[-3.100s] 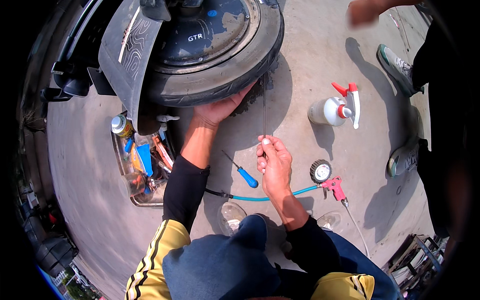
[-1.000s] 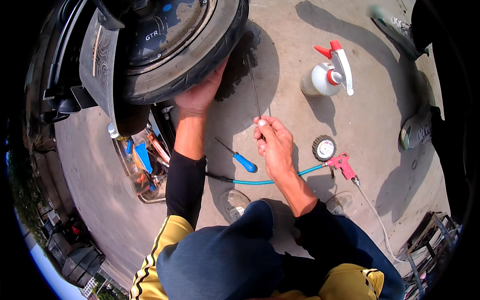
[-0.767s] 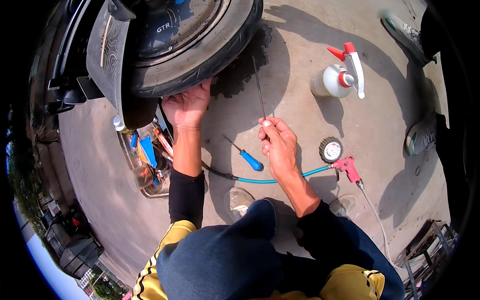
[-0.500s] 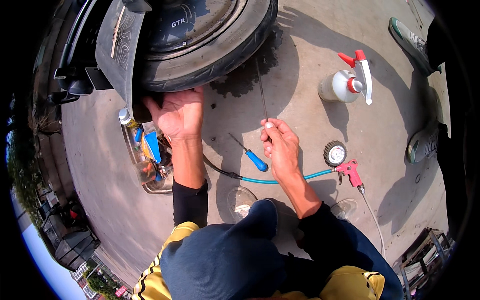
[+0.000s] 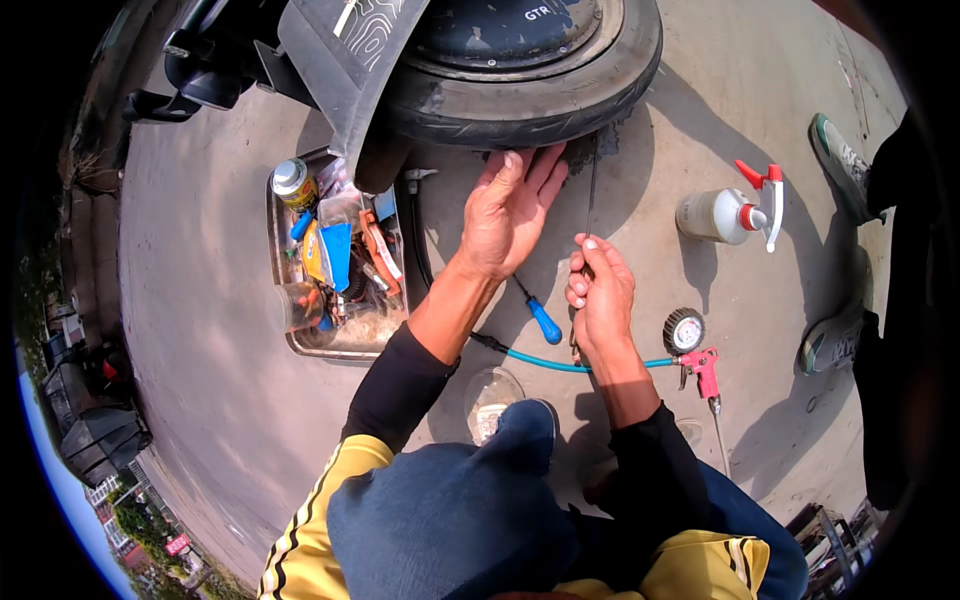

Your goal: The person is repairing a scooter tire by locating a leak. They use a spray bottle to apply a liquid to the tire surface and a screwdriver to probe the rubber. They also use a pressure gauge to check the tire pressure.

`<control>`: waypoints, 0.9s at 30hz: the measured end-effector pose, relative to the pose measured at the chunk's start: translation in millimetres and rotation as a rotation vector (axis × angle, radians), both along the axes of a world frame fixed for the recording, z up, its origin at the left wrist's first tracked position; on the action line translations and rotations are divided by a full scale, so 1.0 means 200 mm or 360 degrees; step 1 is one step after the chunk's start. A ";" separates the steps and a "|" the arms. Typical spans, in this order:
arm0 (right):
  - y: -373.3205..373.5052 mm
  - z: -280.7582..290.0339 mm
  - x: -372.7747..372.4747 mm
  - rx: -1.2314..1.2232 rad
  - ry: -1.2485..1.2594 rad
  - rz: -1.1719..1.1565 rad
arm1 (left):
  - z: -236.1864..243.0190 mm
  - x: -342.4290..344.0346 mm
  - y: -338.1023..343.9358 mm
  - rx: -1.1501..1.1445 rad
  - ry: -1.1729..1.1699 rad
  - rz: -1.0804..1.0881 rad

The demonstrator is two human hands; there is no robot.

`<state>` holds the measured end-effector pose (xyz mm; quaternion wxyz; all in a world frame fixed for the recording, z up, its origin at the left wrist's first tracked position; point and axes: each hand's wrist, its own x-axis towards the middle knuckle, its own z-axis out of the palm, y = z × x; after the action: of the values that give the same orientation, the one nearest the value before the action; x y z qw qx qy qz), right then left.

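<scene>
The left hand (image 5: 503, 225) is now reaching open beneath the tyre (image 5: 530, 115) at the top (perhaps touching it), sitting closer than before to the right hand (image 5: 605, 295), which is pinching a thin rod (image 5: 593, 190) pointing toward the tyre.

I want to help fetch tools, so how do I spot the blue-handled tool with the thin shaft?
Find the big black-tyred wheel at the top, then the bare left hand just below it. Down and right of that hand, on grey concrete ground, lies the blue-handled tool. Its short, straight shape sets it apart from the long, curving teal rubbery hose just below.
</scene>
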<state>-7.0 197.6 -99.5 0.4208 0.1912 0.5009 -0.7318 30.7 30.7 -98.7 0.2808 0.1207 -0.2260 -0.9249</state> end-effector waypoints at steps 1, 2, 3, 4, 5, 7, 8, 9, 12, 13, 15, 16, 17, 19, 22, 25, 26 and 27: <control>-0.02 0.01 0.00 -0.0012 0.0003 0.0022 | 0.00 -0.01 -0.01 -0.0058 -0.0069 -0.0053; -0.04 0.01 0.01 -0.0009 0.0014 0.0024 | -0.01 -0.02 -0.03 0.0083 0.0106 -0.0020; -0.04 0.02 0.01 -0.0013 0.0018 0.0012 | 0.04 -0.03 -0.04 0.0152 0.0158 0.0021; -0.04 0.04 0.00 -0.0008 0.0042 -0.0002 | 0.10 -0.04 -0.06 0.0222 0.0208 0.0058; -0.06 0.06 0.01 -0.0031 0.0046 0.0005 | 0.13 -0.04 -0.08 0.0276 0.0224 0.0090; -0.07 0.09 0.00 -0.0053 0.0044 0.0022 | 0.12 -0.04 -0.11 0.0207 0.0281 0.0033; -0.06 0.08 0.01 -0.0052 0.0043 0.0028 | 0.11 -0.03 -0.12 0.0184 0.0300 -0.0008; -0.05 0.08 0.02 -0.0050 0.0042 0.0031 | 0.10 -0.02 -0.12 0.0242 0.0352 -0.0010; -0.01 0.05 0.05 -0.0047 0.0052 0.0069 | 0.06 -0.03 -0.14 0.0472 0.0385 0.0051; 0.00 0.04 0.06 -0.0045 0.0059 0.0088 | 0.04 -0.03 -0.14 0.0578 0.0309 0.0121; 0.01 0.04 0.08 -0.0046 0.0110 0.0176 | 0.00 -0.03 -0.19 0.0674 0.0225 0.0144; 0.01 0.05 0.09 -0.0044 0.0138 0.0222 | -0.06 -0.03 -0.24 0.0683 0.0255 0.0027; 0.02 0.02 0.10 -0.0046 0.0179 0.0303 | -0.12 -0.05 -0.30 0.0692 0.0283 -0.0090; -0.02 0.04 0.12 -0.0099 0.0186 0.0325 | -0.13 -0.08 -0.39 0.0581 0.0058 -0.0151; -0.08 0.04 0.11 -0.0121 0.0199 0.0356 | -0.25 -0.09 -0.54 0.0728 0.0037 -0.0362; -0.10 0.03 0.12 -0.0090 0.0184 0.0351 | -0.28 -0.12 -0.61 0.0280 -0.0157 -0.0490; -0.10 0.00 0.13 -0.0087 0.0176 0.0329 | -0.26 -0.14 -0.58 0.0166 -0.0281 -0.0428; -0.11 -0.02 0.15 -0.0087 0.0165 0.0309 | -0.20 -0.15 -0.54 0.0049 -0.0406 -0.0362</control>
<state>22.5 176.2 -103.2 0.4683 0.0920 0.5179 -0.7099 1.1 -77.7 -139.6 0.1415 0.2151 -0.2578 -0.9313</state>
